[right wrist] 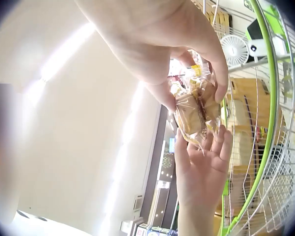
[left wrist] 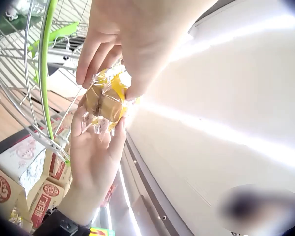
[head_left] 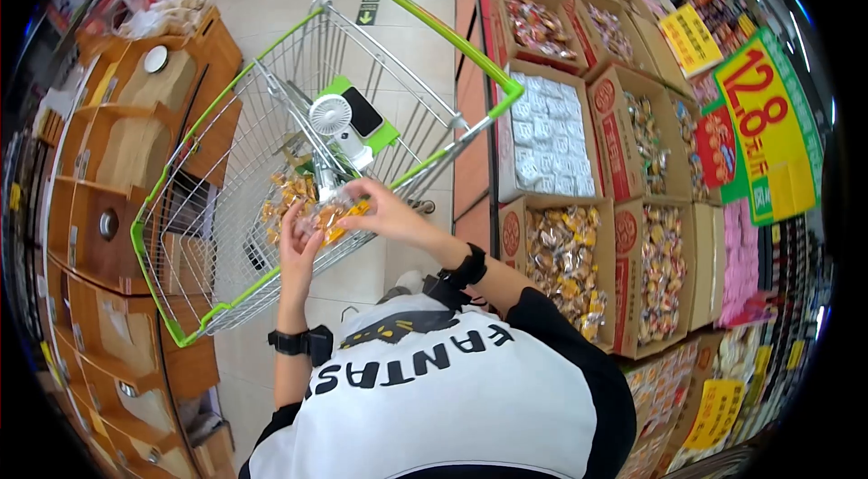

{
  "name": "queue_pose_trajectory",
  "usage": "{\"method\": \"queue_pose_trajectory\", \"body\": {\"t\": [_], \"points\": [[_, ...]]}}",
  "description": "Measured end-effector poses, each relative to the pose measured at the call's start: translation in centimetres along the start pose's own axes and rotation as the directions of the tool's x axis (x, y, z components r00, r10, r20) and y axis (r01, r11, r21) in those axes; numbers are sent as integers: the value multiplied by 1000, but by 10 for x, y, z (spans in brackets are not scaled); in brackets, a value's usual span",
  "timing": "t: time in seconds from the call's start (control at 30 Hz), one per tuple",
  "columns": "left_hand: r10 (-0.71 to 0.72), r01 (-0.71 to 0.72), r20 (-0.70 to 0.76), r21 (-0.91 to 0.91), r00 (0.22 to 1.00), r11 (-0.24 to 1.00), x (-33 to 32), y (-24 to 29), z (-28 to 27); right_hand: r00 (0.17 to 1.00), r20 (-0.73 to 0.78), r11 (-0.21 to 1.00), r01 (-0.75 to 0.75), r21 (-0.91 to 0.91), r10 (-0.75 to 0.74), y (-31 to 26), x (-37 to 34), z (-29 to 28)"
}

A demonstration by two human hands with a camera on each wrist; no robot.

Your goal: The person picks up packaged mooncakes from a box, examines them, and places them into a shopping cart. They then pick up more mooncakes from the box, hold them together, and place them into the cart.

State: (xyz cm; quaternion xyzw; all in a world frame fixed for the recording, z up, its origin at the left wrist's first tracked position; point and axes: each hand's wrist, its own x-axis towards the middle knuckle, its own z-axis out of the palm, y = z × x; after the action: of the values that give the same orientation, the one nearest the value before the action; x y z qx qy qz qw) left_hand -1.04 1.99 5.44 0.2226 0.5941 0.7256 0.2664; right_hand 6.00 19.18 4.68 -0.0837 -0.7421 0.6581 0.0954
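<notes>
Between the two hands is a clear and yellow wrapped snack packet [head_left: 331, 220] with brown pieces inside, held above the near side of the cart basket. The left hand [head_left: 299, 246] pinches one end between thumb and fingers, and the right hand [head_left: 387, 215] grips the other. In the left wrist view, the packet [left wrist: 107, 101] shows two brown blocks under crinkled film. In the right wrist view, the right thumb presses on the packet [right wrist: 191, 110], while the left hand [right wrist: 202, 172] touches its lower end.
The green-rimmed shopping cart [head_left: 425, 22] holds more wrapped snacks [head_left: 282, 199], a white handheld fan [head_left: 331, 115] and a phone [head_left: 364, 112]. Cardboard boxes of packaged sweets [head_left: 568, 253] line the right side; wooden shelving [head_left: 117, 235] stands on the left.
</notes>
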Motion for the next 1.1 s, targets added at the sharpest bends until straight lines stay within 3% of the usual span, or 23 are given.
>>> {"method": "queue_pose_trajectory", "body": {"t": [0.07, 0.2, 0.3, 0.47, 0.53, 0.67, 0.7, 0.73, 0.8, 0.83, 0.87, 0.93, 0.97, 1.03, 1.1], "points": [[-65, 65, -123, -6, 990, 998, -13, -1, -12, 995, 54, 991, 94, -91, -89, 19, 12, 18], [-130, 135, -223, 8, 966, 991, -27, -10, -37, 982, 161, 994, 104, -42, -96, 32, 26, 43], [-257, 262, -223, -6, 940, 965, -36, -14, -48, 945, 250, 970, -233, 65, 210, 35, 26, 53], [-367, 356, -229, -91, 902, 930, -31, -19, -59, 932, 280, 970, -241, 6, 230, 35, 28, 55], [-401, 397, -193, -59, 896, 916, -27, -20, -63, 915, 259, 950, -309, -40, 309, 31, 33, 56], [-365, 371, -268, -28, 892, 928, -14, -18, -71, 941, 212, 964, -251, -88, 264, 37, 54, 66], [-375, 380, -295, -43, 879, 924, -9, -14, -73, 949, 209, 956, -188, -226, 236, 43, 65, 68], [-378, 383, -302, -44, 875, 923, -3, -13, -76, 947, 216, 956, -189, -223, 238, 37, 70, 70], [-217, 170, -369, -156, 903, 973, 7, -17, -83, 995, 94, 993, 53, -101, -43, 22, 75, 74], [-242, 195, -353, -164, 904, 967, 10, -18, -89, 969, 64, 945, 246, -216, -238, 27, 80, 76], [-243, 195, -354, -164, 903, 967, 11, -22, -95, 969, 65, 945, 246, -215, -238, 34, 79, 75], [-211, 309, -494, 124, 843, 943, 15, -32, -105, 973, 133, 933, 221, -285, -190, 42, 75, 65], [-199, 315, -551, 123, 810, 941, 15, -35, -104, 973, 127, 933, 221, -285, -192, 40, 71, 57], [-219, 333, -491, 157, 843, 930, 12, -44, -115, 971, 240, 983, 35, -178, 8, 36, 54, 38], [-244, 348, -423, 189, 873, 918, 11, -48, -114, 972, 233, 988, 18, -155, 18, 39, 34, 17]]}}
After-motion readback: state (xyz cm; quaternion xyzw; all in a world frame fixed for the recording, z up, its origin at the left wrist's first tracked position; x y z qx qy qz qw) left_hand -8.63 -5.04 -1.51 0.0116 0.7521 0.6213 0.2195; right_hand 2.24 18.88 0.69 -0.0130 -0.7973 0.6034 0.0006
